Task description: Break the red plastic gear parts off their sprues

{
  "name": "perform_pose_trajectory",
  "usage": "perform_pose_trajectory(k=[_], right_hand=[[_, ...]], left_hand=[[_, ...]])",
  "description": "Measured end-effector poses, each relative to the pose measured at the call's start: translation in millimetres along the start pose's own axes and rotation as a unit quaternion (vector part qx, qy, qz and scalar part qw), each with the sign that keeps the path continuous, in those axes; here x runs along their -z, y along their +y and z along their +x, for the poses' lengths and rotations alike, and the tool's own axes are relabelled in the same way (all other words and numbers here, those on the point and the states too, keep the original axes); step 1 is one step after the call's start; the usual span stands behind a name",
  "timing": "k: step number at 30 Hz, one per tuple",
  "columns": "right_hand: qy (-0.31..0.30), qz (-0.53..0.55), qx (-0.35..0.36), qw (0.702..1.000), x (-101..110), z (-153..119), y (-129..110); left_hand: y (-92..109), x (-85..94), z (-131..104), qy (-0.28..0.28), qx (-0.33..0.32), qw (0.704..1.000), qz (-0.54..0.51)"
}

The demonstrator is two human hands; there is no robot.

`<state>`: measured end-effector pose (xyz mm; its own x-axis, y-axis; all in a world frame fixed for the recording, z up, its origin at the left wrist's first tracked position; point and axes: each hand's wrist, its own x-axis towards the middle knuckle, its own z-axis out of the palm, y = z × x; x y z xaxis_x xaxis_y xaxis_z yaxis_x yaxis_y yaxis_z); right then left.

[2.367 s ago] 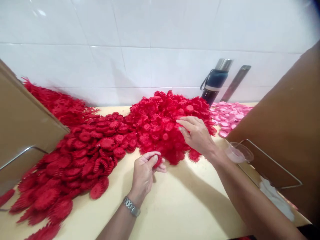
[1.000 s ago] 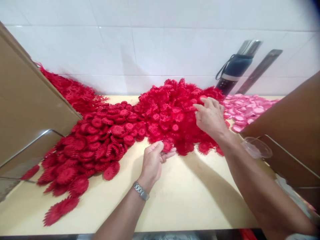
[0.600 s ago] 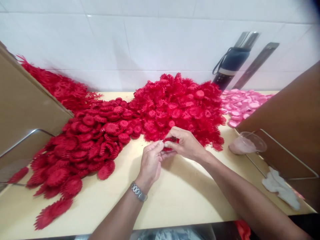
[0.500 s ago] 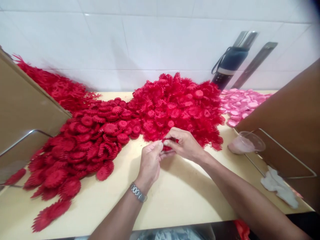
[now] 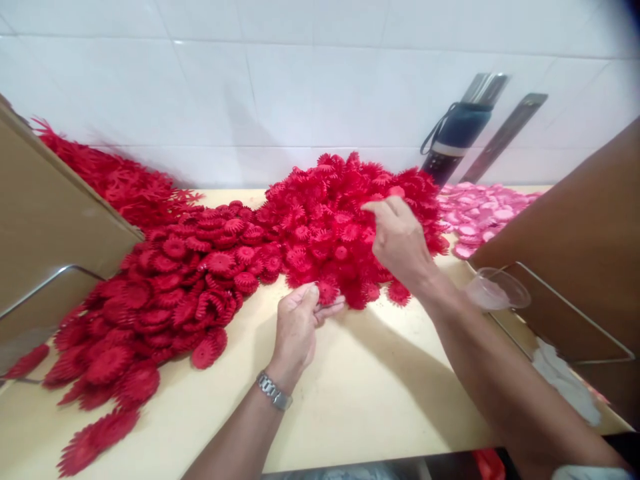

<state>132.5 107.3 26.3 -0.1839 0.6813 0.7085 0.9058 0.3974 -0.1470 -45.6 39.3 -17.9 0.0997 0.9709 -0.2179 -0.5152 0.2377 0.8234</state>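
Note:
My left hand (image 5: 297, 327), with a metal watch on its wrist, pinches a red scalloped flower piece (image 5: 328, 291) between thumb and fingers. It is low over the table, at the near edge of a heap of red flower pieces (image 5: 320, 200). My right hand (image 5: 403, 240) hovers over the right part of that heap, its fingers curled together. Whatever they may hold is hidden. To the left of my left hand lies a pile of darker red, thicker flower discs (image 5: 175, 280).
Cardboard boxes (image 5: 55, 220) flank the table on both sides. Red spiky pieces (image 5: 135, 187) lie at the back left, pink discs (image 5: 493, 210) at the back right. A blue bottle (image 5: 457, 130) and a metal ruler (image 5: 510, 133) stand by the tiled wall. A plastic cup (image 5: 493, 290) and white tissue (image 5: 565, 380) are on the right.
My right hand has left my left hand and moved up and right over the heap. My left hand stays nearly in place, and the red flower piece in it now shows.

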Motion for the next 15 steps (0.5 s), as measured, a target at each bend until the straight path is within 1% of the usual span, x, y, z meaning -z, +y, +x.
perform_pose_trajectory(k=[2, 4, 6, 7, 9, 10, 12, 15], right_hand=[[-0.021, -0.048, -0.001, 0.999, 5, 9, 10], [-0.052, -0.042, 0.001, 0.998, 10, 8, 7], [-0.091, 0.034, 0.012, 0.995, 13, -3, -8], [-0.118, 0.087, 0.016, 0.989, 13, -10, -18], [-0.188, 0.188, 0.011, 0.964, 10, -24, -37], [-0.211, 0.227, -0.002, 0.951, 6, -31, -45], [-0.231, 0.287, -0.038, 0.929, -1, -39, -53], [-0.227, 0.345, -0.07, 0.908, -8, -42, -53]], left_hand=[[1, -0.3, 1, 0.005, 0.022, 1.0, -0.016], [2, -0.7, 1, 0.007, 0.035, 0.999, -0.03], [2, -1.4, 2, -0.004, 0.037, 0.999, -0.037], [2, -1.8, 2, -0.013, 0.034, 0.999, -0.037], [2, -2.6, 1, -0.033, 0.026, 0.999, -0.033], [1, -2.9, 0, -0.042, 0.024, 0.998, -0.029], [0, -3.2, -1, -0.055, 0.021, 0.998, -0.021], [-2, -3.0, -2, -0.058, 0.01, 0.998, -0.008]])
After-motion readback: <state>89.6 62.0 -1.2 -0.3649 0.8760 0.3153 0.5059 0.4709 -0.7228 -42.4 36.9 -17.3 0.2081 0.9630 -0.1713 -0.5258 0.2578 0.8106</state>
